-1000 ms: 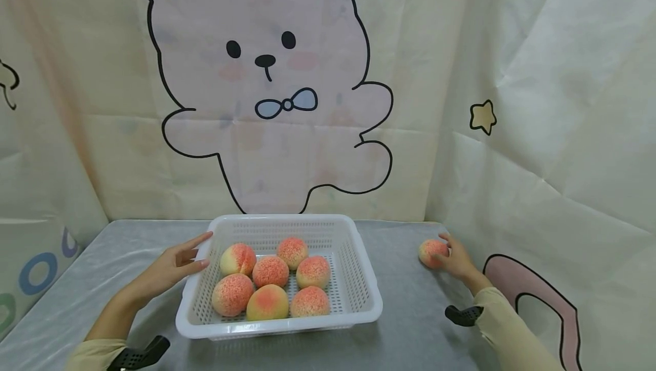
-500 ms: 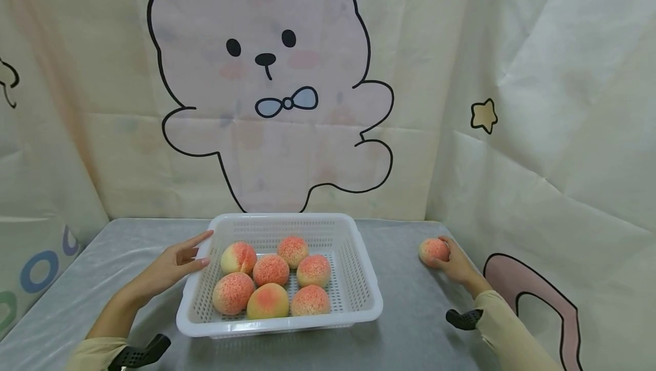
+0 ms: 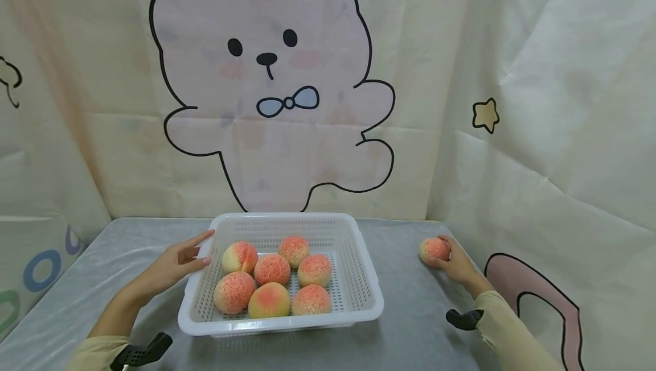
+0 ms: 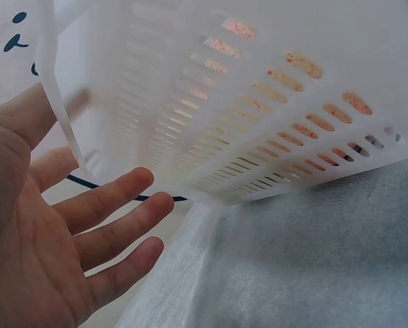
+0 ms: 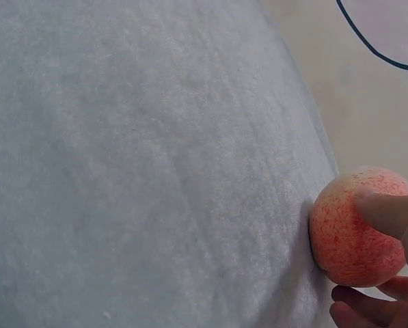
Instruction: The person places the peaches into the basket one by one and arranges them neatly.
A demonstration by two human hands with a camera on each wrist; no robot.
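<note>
A white slotted plastic basket stands on the table with several red-and-yellow peaches inside. My left hand is at its left rim, thumb and index finger resting over the edge. In the left wrist view the other fingers of the left hand stay spread and loose outside the slotted wall. Far to the right, my right hand holds a single peach at the table. The right wrist view has the thumb pressed on this peach and fingers curled beneath it.
Grey cloth covers the table, which ends at a pale curtain with cartoon drawings. Another curtain side hangs close by the right arm. A dark wrist device sits on each forearm.
My right hand has closed more firmly round the lone peach, fingers settling over its right side. The left hand stays at the basket rim.
</note>
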